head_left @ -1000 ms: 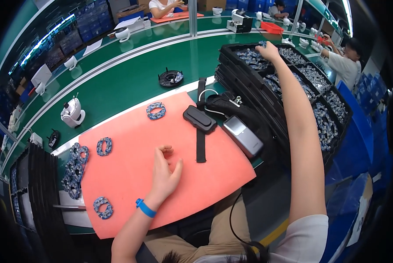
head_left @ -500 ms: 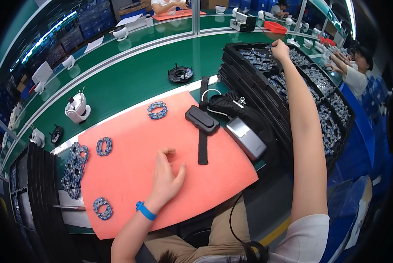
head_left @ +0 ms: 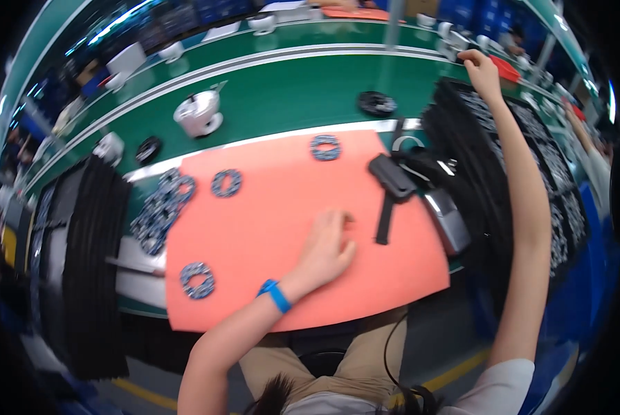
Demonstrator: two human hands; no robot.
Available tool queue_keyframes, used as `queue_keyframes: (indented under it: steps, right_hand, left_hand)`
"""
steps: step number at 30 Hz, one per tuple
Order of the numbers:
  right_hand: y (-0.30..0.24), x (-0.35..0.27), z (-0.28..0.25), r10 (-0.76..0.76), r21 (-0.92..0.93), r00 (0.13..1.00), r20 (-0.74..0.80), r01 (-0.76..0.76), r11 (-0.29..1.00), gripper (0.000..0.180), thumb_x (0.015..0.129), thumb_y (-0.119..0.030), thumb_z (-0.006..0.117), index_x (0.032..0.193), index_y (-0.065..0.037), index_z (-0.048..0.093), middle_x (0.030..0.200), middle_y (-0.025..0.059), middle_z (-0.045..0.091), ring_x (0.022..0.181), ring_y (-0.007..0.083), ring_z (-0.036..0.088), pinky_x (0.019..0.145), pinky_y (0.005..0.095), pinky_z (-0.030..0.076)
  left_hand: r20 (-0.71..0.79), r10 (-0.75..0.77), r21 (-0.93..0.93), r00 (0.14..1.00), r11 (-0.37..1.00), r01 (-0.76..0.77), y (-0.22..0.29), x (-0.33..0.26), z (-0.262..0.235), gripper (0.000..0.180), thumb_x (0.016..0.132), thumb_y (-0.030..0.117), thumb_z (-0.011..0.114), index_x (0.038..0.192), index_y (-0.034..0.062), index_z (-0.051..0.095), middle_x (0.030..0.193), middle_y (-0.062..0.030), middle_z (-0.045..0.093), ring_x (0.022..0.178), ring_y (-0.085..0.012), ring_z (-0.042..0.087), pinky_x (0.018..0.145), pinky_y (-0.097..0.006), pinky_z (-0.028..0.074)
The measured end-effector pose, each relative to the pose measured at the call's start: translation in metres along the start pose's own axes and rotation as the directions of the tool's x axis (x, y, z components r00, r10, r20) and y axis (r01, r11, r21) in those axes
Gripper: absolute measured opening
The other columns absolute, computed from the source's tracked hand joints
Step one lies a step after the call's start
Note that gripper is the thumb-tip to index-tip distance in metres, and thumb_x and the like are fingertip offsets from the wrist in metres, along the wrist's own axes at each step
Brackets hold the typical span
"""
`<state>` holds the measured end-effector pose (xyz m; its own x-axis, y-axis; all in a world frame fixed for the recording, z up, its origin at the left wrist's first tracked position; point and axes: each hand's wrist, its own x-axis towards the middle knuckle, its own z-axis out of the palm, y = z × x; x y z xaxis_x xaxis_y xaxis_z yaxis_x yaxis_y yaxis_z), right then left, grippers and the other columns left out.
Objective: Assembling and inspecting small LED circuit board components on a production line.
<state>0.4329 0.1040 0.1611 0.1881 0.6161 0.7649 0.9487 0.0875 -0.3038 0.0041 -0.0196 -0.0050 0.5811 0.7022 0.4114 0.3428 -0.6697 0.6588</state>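
"Fingers first: how are they?"

"On the left hand (head_left: 327, 249) they curl loosely, with the thumb standing apart and a gap between. On the raised right hand (head_left: 484, 75) they bend toward the thumb, but blur hides whether anything is pinched there; I cannot tell."

"And around them, from the biggest down?"

"A long green workbench (head_left: 282, 97) runs across the view. A salmon-pink mat (head_left: 268, 228) covers its near part, with the left hand over the middle of it. To the right stands a stack of black trays (head_left: 455, 131); the right hand shows just past its far end. Another black tray stack (head_left: 95, 277) stands left."

"Smaller things?"

"A white rounded device (head_left: 198, 114) stands on the green beyond the mat. A grey power bank (head_left: 447, 221) lies at the mat's right edge, beside a black oblong case (head_left: 391, 177)."

"Where are the circuit boards?"

"A cluster of boards (head_left: 161, 211) lies along the mat's left edge. Three single ring-shaped boards (head_left: 226, 183) lie apart on the mat: far edge, upper left, near left corner."

"Smallest?"

"A blue wristband (head_left: 275, 296) on the left wrist."
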Motion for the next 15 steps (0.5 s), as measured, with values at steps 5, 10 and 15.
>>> queue_keyframes:
  steps: [5, 10, 15]
  right_hand:
    - [-0.189, -0.043, 0.07, -0.334, 0.348, 0.871, 0.36, 0.208, 0.914, 0.019, 0.083, -0.014, 0.054, 0.092, -0.002, 0.065, 0.091, 0.0108, 0.064, 0.086, 0.0221, 0.061, 0.078, 0.0313, 0.047]
    - [-0.226, -0.125, 0.155, -0.263, -0.088, 0.768, 0.584, 0.382, 0.92, 0.047, 0.073, -0.04, 0.065, 0.097, 0.0, 0.063, 0.096, 0.0177, 0.062, 0.091, 0.0317, 0.06, 0.086, 0.0382, 0.044]
    - [-0.22, -0.139, 0.159, 0.039, -0.035, 0.71, 0.703, -0.02, 0.999, 0.052, 0.068, -0.038, 0.073, 0.098, 0.002, 0.058, 0.089, 0.0182, 0.063, 0.087, 0.0287, 0.061, 0.079, 0.0359, 0.047]
  left_hand:
    - [-0.029, -0.006, -0.006, 1.0, 1.0, 0.006, 0.001, -0.002, -0.01, 0.023, 0.071, 0.0, 0.05, 0.093, 0.0025, 0.047, 0.09, -0.0141, 0.047, 0.089, -0.0276, 0.048, 0.079, -0.037, 0.041]
    - [-0.117, -0.265, -0.494, 0.957, 0.851, 0.175, -0.014, 0.002, -0.004, 0.02, 0.075, -0.003, 0.048, 0.093, 0.004, 0.046, 0.09, -0.0085, 0.051, 0.079, -0.0154, 0.051, 0.067, -0.027, 0.043]
    - [-0.245, -0.412, -0.573, 0.878, 0.792, 0.212, -0.02, 0.008, -0.001, 0.024, 0.08, 0.002, 0.051, 0.103, 0.0028, 0.045, 0.099, -0.0082, 0.05, 0.086, -0.0123, 0.049, 0.071, -0.026, 0.044]
